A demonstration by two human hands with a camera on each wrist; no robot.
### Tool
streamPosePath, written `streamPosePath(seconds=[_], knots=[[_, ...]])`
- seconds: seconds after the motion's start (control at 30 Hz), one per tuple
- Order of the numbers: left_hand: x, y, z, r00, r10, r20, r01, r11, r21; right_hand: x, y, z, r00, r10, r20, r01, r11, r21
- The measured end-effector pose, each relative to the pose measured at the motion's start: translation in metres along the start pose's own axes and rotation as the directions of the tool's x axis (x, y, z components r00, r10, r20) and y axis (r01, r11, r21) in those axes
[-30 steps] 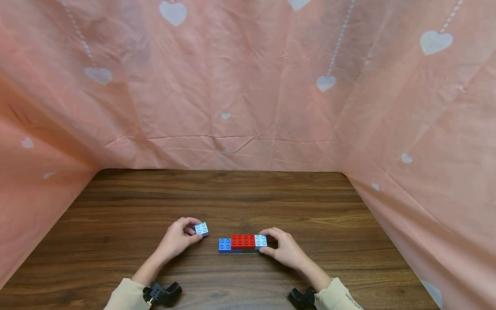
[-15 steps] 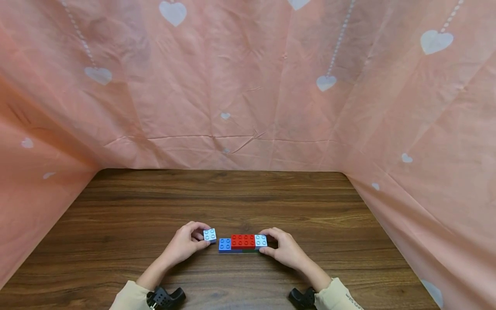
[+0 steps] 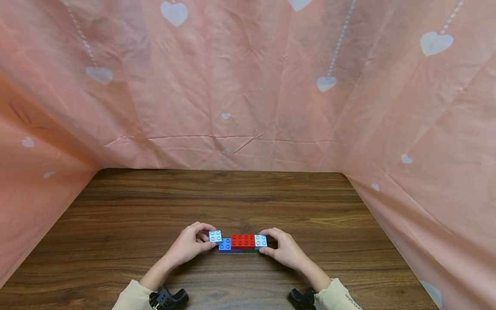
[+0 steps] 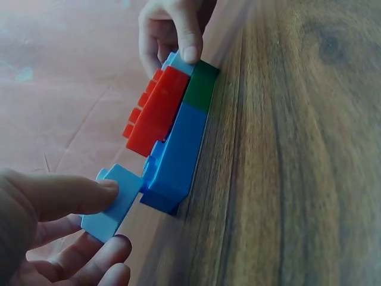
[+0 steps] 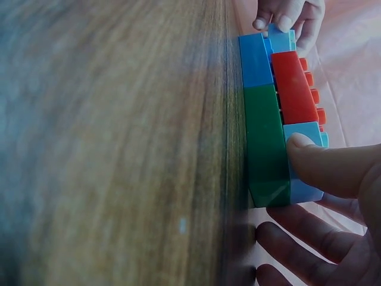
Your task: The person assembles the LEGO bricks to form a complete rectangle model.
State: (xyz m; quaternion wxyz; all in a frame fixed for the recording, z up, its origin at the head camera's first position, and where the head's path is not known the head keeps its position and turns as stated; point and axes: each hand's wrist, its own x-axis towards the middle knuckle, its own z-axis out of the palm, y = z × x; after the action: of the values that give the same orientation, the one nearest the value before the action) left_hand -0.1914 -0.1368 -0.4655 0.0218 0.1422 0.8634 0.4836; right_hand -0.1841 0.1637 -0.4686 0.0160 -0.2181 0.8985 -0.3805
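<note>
My left hand [image 3: 188,244] pinches a light blue two-by-two brick [image 4: 112,205] between thumb and fingers. That brick is tilted at the left end of a brick row, just over the studs of a blue brick [image 4: 174,158]; whether they touch I cannot tell. The row's lower layer is the blue brick and a green brick [image 5: 265,143]. On top sit a red brick [image 3: 243,241] and, at the right end, a second light blue brick [image 3: 261,241]. My right hand [image 3: 286,250] grips this second brick, thumb on its near side.
The row lies on a brown wood-grain table [image 3: 232,198]. A pink curtain [image 3: 240,99] with pale hearts hangs behind it and along both sides. Black wrist devices [image 3: 168,299] sit at the cuffs of both light sleeves.
My left hand has carried its light blue brick rightward, from apart on the left to the row's left end. The right hand and the row have stayed in place.
</note>
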Motion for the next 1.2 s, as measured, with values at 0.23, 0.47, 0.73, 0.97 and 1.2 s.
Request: streamPosePath(seconds=[0.23, 0.47, 0.73, 0.97, 1.2], knots=[[0.001, 0.003, 0.002, 1.000, 0.024, -0.004, -0.025, 1.000, -0.016, 0.000, 0.000, 0.000, 1.000, -0.002, 0.003, 0.002, 1.000, 0.005], [0.003, 0.005, 0.007, 0.997, 0.059, 0.050, -0.053, 0.993, -0.103, 0.001, 0.000, 0.001, 1.000, -0.003, 0.006, 0.003, 1.000, 0.004], [0.004, 0.005, 0.014, 0.992, 0.097, 0.078, -0.088, 0.990, -0.108, 0.001, 0.000, 0.001, 1.000, -0.013, 0.003, 0.013, 1.000, -0.007], [0.003, 0.005, 0.015, 0.990, 0.096, 0.101, -0.084, 0.989, -0.119, 0.001, 0.000, 0.001, 1.000, -0.012, 0.007, 0.013, 1.000, -0.020], [0.006, 0.003, 0.016, 0.989, 0.094, 0.117, -0.079, 0.989, -0.126, 0.002, 0.001, 0.000, 1.000, -0.011, 0.005, 0.012, 1.000, -0.025]])
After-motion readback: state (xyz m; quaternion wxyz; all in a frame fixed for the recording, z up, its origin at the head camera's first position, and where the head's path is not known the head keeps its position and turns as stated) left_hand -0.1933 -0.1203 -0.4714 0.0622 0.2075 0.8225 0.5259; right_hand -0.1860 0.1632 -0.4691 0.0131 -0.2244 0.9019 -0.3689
